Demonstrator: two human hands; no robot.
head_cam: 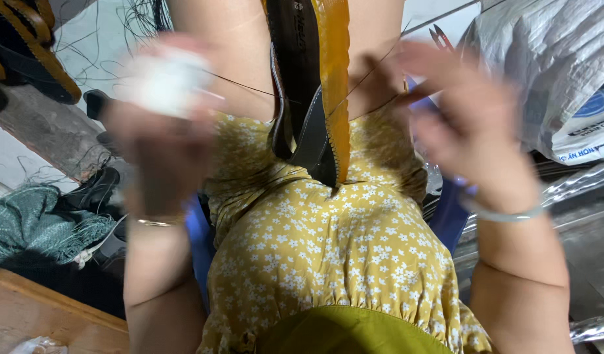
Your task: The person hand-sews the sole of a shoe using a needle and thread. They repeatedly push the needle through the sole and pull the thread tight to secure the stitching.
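Entry, head view. I look down over my lap. My left hand (161,124) is raised and motion-blurred; its fingers are closed around a white spool-like lump (164,82). A dark thread (246,86) runs taut from that lump across to my right hand (475,124), also blurred, whose fingers look curled toward the thread's far end; I cannot tell whether they pinch it or hang loose.

Work piece: a dark leather strap (308,98) backed with an orange-yellow strip (334,72) stands clamped between my knees, rising toward the top edge of the view. The thread meets it near its right-hand side, about mid-height.

Judgement: a stitch is being pulled tight, both hands drawing outward. The next move calls for even tension on both sides, then finding the next hole in the strap; the blur hides any needle.

Surroundings: yellow flowered dress (328,242) fills the middle. A wooden bench (46,308) shows at the lower left, only its corner visible. Beyond it lie a green netted cloth (33,223) and loose dark threads on the floor. A white woven sack (551,59) and plastic sheeting sit at right, with small red-handled snips (439,36) near the sack's left edge. More leather straps (26,46) hang at upper left. Cluttered workshop, warm light.
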